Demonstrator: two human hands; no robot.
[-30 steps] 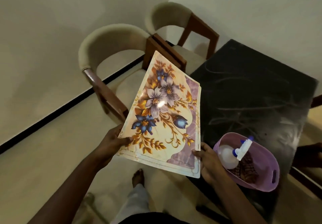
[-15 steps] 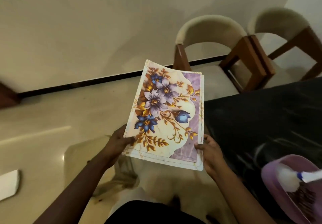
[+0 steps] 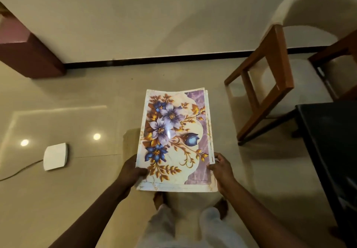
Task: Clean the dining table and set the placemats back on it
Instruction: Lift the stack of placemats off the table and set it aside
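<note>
Note placemats (image 3: 173,137) gripped at 6 o'clock end by left hand (image 3: 131,172) and right hand (image 3: 222,168), long axis toward 12. Find dining table (image 3: 332,141) at 3 o'clock, nearer right hand.

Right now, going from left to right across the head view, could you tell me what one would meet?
From the left: maroon furniture block → white box on the floor → left hand → stack of floral placemats → right hand → wooden chair → black dining table.
</note>
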